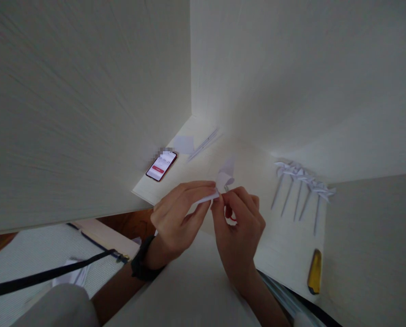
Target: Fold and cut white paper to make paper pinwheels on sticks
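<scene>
My left hand (182, 213), with a dark band at its wrist, pinches a folded and curled piece of white paper (226, 175) between thumb and fingers. At the paper's lower edge, the thumb and index fingertips of my right hand (238, 222) are pressed together on it. A red loop (232, 219), like a scissors handle, and a bit of metal show around my right fingers; whether that hand holds them or they lie below is hidden. Several folded paper pinwheel-like shapes on thin sticks (303, 181) lie in a row to the right.
On the white tabletop (274, 240), a lit phone (162, 166) lies at the left, near a flat paper square (184, 144) and thin sticks (204, 144). A yellow box cutter (314, 272) rests at the right edge. Pale walls (291, 81) enclose the table.
</scene>
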A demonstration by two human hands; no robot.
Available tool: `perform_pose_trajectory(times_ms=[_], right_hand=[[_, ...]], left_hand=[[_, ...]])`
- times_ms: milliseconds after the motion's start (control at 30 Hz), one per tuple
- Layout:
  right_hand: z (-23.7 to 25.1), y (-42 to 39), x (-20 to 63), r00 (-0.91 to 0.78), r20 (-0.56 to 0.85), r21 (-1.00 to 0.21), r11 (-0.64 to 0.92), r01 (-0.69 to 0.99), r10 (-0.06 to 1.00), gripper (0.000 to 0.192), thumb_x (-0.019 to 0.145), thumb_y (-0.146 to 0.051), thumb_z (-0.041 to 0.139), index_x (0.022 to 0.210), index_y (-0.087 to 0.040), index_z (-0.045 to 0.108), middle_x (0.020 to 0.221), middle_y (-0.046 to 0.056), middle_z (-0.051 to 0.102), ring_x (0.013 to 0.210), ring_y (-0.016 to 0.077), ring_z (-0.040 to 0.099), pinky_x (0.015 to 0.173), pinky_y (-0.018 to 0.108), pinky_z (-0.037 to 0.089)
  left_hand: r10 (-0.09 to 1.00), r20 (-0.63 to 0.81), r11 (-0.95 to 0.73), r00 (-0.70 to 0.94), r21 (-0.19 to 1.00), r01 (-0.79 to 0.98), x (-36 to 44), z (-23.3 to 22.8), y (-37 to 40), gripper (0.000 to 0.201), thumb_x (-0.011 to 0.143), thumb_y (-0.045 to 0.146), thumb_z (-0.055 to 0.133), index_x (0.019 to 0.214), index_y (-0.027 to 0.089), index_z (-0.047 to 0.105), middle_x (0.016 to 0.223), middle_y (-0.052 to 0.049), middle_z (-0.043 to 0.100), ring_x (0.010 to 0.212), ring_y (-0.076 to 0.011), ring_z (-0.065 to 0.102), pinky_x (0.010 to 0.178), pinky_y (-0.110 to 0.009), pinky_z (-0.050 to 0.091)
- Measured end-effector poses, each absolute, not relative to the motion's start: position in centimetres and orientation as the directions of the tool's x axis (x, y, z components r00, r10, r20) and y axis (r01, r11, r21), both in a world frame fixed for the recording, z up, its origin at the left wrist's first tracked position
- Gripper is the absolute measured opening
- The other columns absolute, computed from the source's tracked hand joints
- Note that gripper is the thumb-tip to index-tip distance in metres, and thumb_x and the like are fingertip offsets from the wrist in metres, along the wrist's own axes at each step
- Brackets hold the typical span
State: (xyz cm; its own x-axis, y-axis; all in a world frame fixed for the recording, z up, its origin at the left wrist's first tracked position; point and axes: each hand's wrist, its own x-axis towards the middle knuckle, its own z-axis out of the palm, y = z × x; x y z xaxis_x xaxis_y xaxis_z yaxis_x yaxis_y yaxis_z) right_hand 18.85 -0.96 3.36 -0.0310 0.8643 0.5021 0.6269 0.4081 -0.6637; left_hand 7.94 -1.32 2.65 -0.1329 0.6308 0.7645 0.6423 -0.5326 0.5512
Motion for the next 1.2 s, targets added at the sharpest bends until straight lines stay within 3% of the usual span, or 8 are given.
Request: perform_pose_trajectory(times_ms=[300, 867, 1200], right_hand=[[3.47, -1.05, 19.01, -0.044, 0.479, -0.669, 0.398, 0.628, 0.877, 0.03, 0.088, -0.011, 0.056, 0.06, -0.019, 0.048, 0.058, -0.005, 0.044, 0.057, 0.0114, 0.04, 0.062, 0.027, 0.032], [3.72, -1.09, 19.25, -0.057, 0.472, -0.648, 0.39, 0.654, 0.88, 0.032, 0.091, -0.013, 0.053, 0.06, -0.02, 0.048, 0.054, -0.006, 0.051, 0.053, 0.0109, 0.042, 0.056, 0.026, 0.032], [3.21, -1.25, 19.13, -0.03, 0.47, -0.648, 0.367, 0.667, 0.882, 0.024, 0.09, -0.016, 0.057, 0.067, -0.02, 0.056, 0.06, -0.004, 0.055, 0.057, 0.012, 0.046, 0.055, 0.026, 0.033]], left_hand=[[0.643, 0.761, -0.548, -0.087, 0.537, 0.642, 7.51, 2.69, -1.39, 0.026, 0.074, 0.0, 0.071, 0.094, 0.017, 0.07, 0.093, -0.002, 0.077, 0.083, -0.0141, 0.072, 0.075, -0.021, 0.059], [0.663, 0.748, -0.58, -0.032, 0.54, 0.61, 6.91, 2.79, -1.4, 0.031, 0.076, -0.002, 0.067, 0.098, 0.02, 0.068, 0.094, -0.003, 0.077, 0.087, -0.0157, 0.072, 0.078, -0.025, 0.06], [0.673, 0.735, -0.545, -0.081, 0.567, 0.618, 7.09, 2.85, -1.56, 0.031, 0.073, -0.003, 0.07, 0.095, 0.019, 0.069, 0.094, 0.0, 0.077, 0.086, -0.0142, 0.072, 0.081, -0.022, 0.059]])
